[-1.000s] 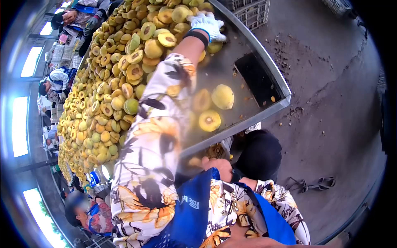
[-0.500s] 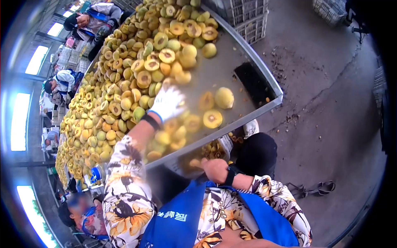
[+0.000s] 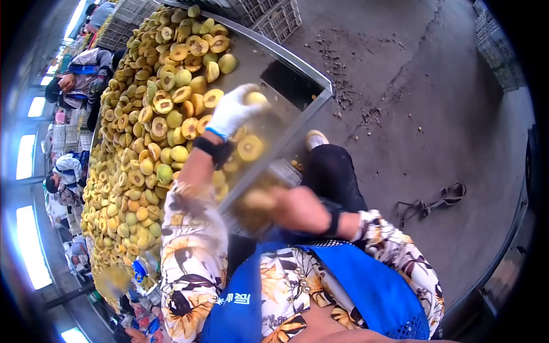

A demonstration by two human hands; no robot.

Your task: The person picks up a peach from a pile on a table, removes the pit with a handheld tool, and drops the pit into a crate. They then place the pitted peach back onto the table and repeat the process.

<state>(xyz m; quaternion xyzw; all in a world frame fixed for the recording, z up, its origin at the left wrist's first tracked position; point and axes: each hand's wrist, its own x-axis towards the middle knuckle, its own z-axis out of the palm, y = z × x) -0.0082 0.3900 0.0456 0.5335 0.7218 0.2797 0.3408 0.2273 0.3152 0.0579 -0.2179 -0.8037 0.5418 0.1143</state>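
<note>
My left hand [image 3: 231,114], in a white glove, is raised over the metal table's near corner with its fingers closed around a yellow peach half [image 3: 255,99]. Just below it on the table lies a cut peach half [image 3: 250,147] showing its brown centre. My bare right hand [image 3: 300,210] is smeared by motion below the table's near edge. At its fingertips is a blurred yellow peach piece [image 3: 258,200]. A big heap of peach halves [image 3: 131,166] spreads over the table to the left of my gloved hand.
The table's metal rim [image 3: 274,154] runs between my hands. A dark rectangular opening [image 3: 291,84] is near the table corner. Plastic crates [image 3: 277,22] stand beyond the table. Sandals [image 3: 429,207] and scattered debris [image 3: 366,114] lie on the floor. A co-worker [image 3: 86,74] is across the heap.
The view has shifted, so the table appears further left. My left hand has lifted from the heap with a peach half. My right hand is now more blurred, still below the rim.
</note>
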